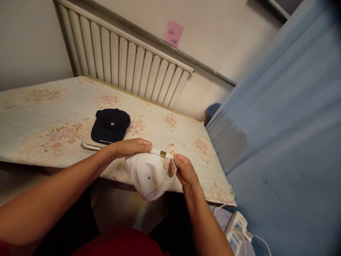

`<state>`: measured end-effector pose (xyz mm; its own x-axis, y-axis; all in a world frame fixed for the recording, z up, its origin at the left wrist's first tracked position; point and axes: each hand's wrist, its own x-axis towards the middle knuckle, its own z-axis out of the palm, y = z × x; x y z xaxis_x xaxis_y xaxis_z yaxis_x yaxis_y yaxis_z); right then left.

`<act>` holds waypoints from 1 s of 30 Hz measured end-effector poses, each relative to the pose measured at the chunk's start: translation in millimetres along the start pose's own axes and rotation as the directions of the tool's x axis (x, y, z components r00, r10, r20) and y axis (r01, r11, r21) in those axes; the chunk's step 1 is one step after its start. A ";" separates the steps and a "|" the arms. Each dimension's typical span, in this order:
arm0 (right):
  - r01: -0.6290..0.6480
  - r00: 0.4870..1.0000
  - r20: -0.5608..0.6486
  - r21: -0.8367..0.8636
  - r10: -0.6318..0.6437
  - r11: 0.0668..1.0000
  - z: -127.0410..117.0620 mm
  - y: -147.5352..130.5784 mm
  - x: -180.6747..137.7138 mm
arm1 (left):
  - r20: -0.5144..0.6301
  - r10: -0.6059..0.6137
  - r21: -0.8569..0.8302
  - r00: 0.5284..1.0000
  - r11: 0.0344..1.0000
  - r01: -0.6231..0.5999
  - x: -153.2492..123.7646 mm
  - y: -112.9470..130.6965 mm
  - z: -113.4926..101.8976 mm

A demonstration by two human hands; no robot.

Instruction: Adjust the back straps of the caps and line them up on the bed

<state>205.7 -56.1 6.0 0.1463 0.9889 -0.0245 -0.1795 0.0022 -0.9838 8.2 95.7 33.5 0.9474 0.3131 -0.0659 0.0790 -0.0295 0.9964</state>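
Observation:
Between my hands hangs a white baseball cap [149, 176], its crown toward me and its back strap with a brass-coloured buckle [162, 154] stretched across the top. My left hand [133, 146] grips the cap's edge at the left end of the strap, with the thumb on top. On the other side, my right hand [184, 169] pinches the strap's right end beside the round back opening. The cap's brim is hidden from view. A dark navy cap [111, 124] with small white lettering lies beyond my left hand, on top of a flat pale object [92, 145].
A floral-covered bed [61, 113] spreads out ahead, its near edge under the white cap. Behind it stands a white radiator [125, 60]. A blue curtain [279, 142] hangs at the right, and a power strip [236, 231] with cables sits below it.

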 end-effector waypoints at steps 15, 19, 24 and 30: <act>-0.033 0.994 0.106 -0.029 0.036 0.999 4.5 -8.3 -12.3 | 0.085 -0.047 -0.220 0.995 0.973 0.065 -0.8 23.1 13.3; -0.134 0.972 0.205 0.063 0.119 0.989 4.0 12.3 -21.8 | -0.038 0.014 -0.422 0.999 0.906 -0.029 1.4 21.4 7.7; -0.227 0.951 0.237 0.100 0.199 0.969 17.7 25.9 -34.7 | -0.189 -0.018 -0.579 0.982 0.810 -0.097 9.2 15.2 3.0; -0.042 0.999 0.025 0.355 0.035 0.934 45.7 1.7 -34.3 | -0.098 -0.229 -0.729 0.969 0.679 0.086 16.1 -18.5 5.2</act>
<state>156.0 -83.3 13.3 0.1157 0.9918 -0.0549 -0.5188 0.0133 -0.8548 23.6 96.4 13.7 0.8691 0.4033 -0.2864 -0.0904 0.6988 0.7096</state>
